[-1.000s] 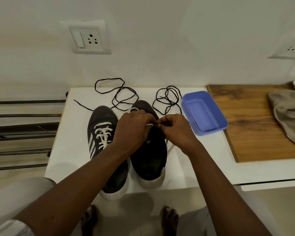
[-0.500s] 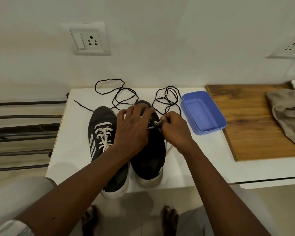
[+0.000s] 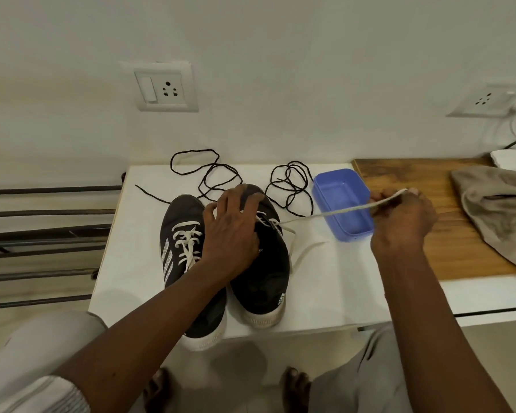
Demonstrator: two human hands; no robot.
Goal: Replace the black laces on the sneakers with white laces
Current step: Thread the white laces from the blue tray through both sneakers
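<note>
Whereas half a second ago both hands were bunched together over the eyelets of the half-laced black canvas sneaker point(image 3: 265, 272), we now record that the right hand point(image 3: 399, 216) has drawn well away to the right. It pinches the end of the flat white lace point(image 3: 325, 214) between thumb and fingers. The lace runs taut from the eyelets to that hand. The left hand point(image 3: 233, 231) lies with fingers spread on the forepart of the same sneaker, pressing it down and gripping nothing. We judge that a length has just been pulled through an eyelet and its slack taken up, so lacing of this shoe is under way, with only its lowest rows showing white. The other run of the lace trails loose on the white bench point(image 3: 125, 263) just beside the shoe. The matching black sneaker with grey stripes point(image 3: 179, 234) stands touching it and already carries white lacing. Two thin black laces point(image 3: 209, 174) lie coiled on the bench behind the pair, so removal is done. As to containers, the shallow blue plastic box point(image 3: 343, 201) stands open between the sneakers and the wooden board point(image 3: 414, 180). We see nothing inside it, and the taut lace passes over it rather than into it. A grey-brown cloth point(image 3: 498, 210) lies crumpled on the board.
</note>
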